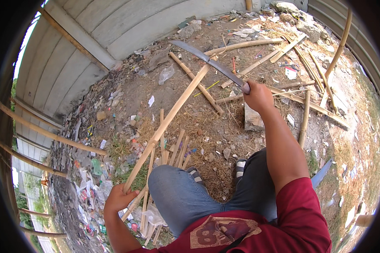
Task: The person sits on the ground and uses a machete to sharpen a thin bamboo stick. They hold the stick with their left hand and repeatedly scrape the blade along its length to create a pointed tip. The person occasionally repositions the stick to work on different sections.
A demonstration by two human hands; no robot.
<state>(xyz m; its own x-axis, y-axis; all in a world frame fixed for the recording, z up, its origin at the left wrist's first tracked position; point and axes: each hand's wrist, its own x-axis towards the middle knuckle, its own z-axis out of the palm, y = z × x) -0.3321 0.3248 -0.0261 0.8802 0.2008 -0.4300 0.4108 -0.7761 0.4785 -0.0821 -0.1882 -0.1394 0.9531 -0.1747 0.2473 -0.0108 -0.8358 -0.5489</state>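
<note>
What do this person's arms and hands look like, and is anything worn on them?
Both hands are bare, with no gloves, rings or watch in view. The left hand and the right hand lead to uncovered forearms. A dark red sleeve shows on the right upper arm, pushed up to about the elbow. It belongs to a dark red shirt with a faded tan print on the chest.
</note>
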